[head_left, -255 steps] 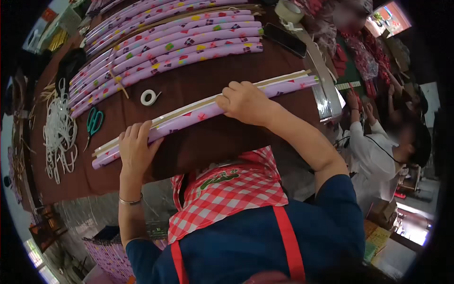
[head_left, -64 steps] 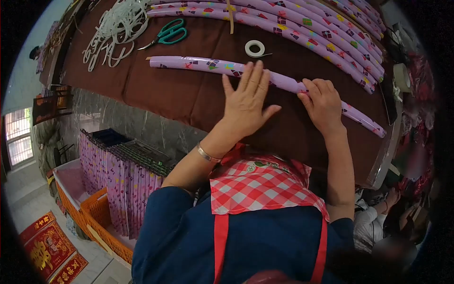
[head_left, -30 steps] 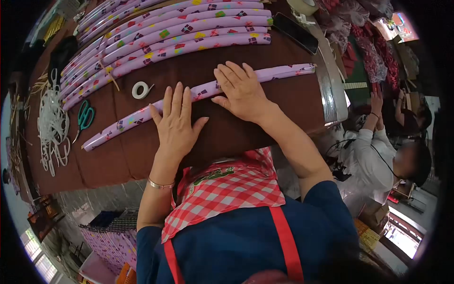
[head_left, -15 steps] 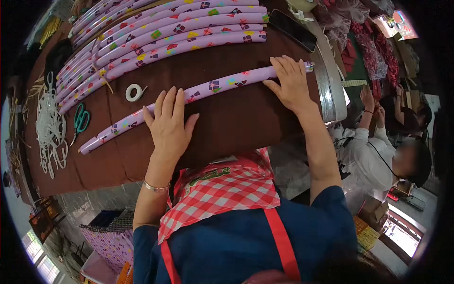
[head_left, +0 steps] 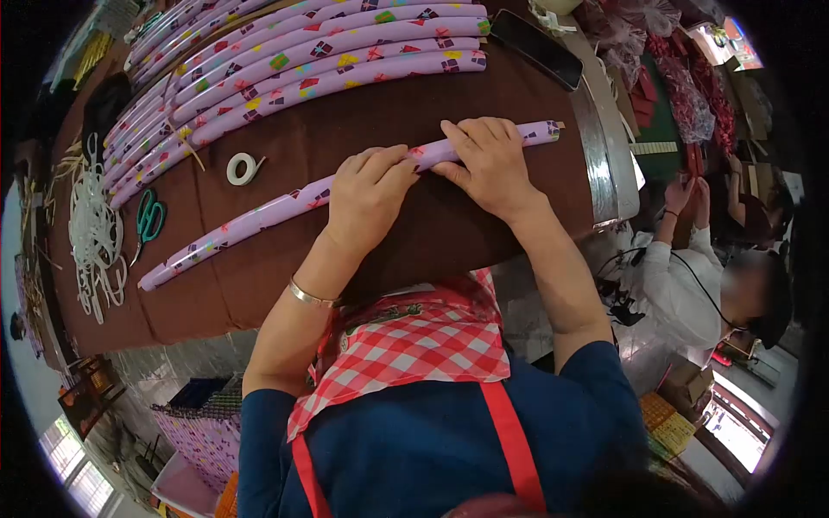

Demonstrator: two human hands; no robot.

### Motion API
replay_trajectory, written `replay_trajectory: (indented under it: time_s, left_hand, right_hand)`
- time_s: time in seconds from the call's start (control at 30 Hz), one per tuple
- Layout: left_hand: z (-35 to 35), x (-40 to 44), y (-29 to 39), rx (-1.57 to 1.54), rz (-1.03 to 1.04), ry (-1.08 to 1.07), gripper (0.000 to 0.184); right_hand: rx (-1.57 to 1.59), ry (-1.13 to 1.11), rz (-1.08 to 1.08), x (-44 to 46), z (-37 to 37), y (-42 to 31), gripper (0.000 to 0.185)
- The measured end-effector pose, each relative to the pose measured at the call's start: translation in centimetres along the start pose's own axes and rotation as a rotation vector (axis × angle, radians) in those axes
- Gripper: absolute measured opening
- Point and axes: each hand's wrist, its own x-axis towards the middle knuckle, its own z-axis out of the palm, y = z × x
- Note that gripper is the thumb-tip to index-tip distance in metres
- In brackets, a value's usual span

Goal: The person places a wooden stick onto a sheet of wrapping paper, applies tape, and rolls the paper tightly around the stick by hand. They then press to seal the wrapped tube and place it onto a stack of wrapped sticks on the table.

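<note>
At the far left, a tangle of white cord (head_left: pixel 93 233) lay on the brown tablecloth (head_left: pixel 259 285), with green-handled scissors (head_left: pixel 143 235) just beside it, points toward the person. Behind them, a row of lilac gift-print rolls (head_left: pixel 332 53) curved across the back of the table, and a tan strip (head_left: pixel 199 158) crossed several of them near their left ends. A roll of white tape (head_left: pixel 231 173) lay flat on the cloth in front of that row.

The lilac gift-print tube (head_left: pixel 259 221) lay slantwise on the cloth near the front of the table, its left end closer to the person than its right. The left hand (head_left: pixel 370 190), with a metal bangle (head_left: pixel 313 298) at its wrist, had its fingers together and curled down over the tube around its middle. Just to its right, the right hand (head_left: pixel 489 164) was clamped on the tube too, fingers bent over the far side and thumb along the near side.

Farther right, a black smartphone (head_left: pixel 535 49) lay near the table's edge. Beyond it sat a co-worker in a white shirt (head_left: pixel 682 298), both hands raised close together.
</note>
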Motion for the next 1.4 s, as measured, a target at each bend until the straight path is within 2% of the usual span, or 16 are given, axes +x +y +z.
replay_trajectory:
  time_s: [0.1,0.3,0.4,0.5,0.6,0.83,1.0,1.1,1.2,1.33,1.4]
  left_hand:
    - [-0.3,-0.4,-0.3,0.020,0.028,0.029,0.019]
    - [-1.6,-1.1,-1.1,0.088,0.149,0.019,0.020]
    - [-1.7,-0.6,-0.3,0.087,0.041,-0.032,0.024]
    - [-1.8,-0.4,-0.2,0.139,0.023,-0.087,0.025]
    - [-1.8,-0.9,-0.8,0.070,0.072,-0.031,0.028]
    - [-2.0,-0.8,-0.6,0.091,0.037,-0.061,0.023]
    - [-2.2,-1.1,-1.2,0.091,0.154,-0.038,0.025]
    - [-1.8,-0.7,-0.6,0.111,0.048,-0.046,0.026]
    - [-1.9,-0.8,-0.9,0.122,0.069,-0.061,0.028]
    - [-1.7,-0.9,-1.1,0.105,0.059,-0.042,0.030]
    - [-1.8,-0.9,-1.2,0.080,0.030,-0.062,0.030]
  right_hand:
    - [-0.002,-0.001,0.003,0.0,0.0,0.0,0.054]
    - [0.001,-0.003,0.006,0.1,-0.1,-0.1,0.054]
    - [-0.002,-0.035,0.026,0.1,-0.2,-0.2,0.053]
    - [-0.002,-0.038,0.024,0.1,-0.1,-0.1,0.053]
    - [0.001,-0.013,0.000,0.0,0.1,0.0,0.054]
    - [0.016,0.018,-0.004,0.1,0.0,-0.1,0.053]
    - [0.034,0.028,-0.017,0.0,0.0,0.0,0.049]
    - [0.058,0.021,0.004,0.1,0.0,-0.1,0.048]
    - [0.132,0.055,-0.017,-0.3,0.1,0.3,0.043]
    - [0.065,0.069,-0.051,-1.4,-0.9,-0.2,0.039]
    - [0.022,-0.007,-0.038,-2.2,-1.7,-0.5,0.037]
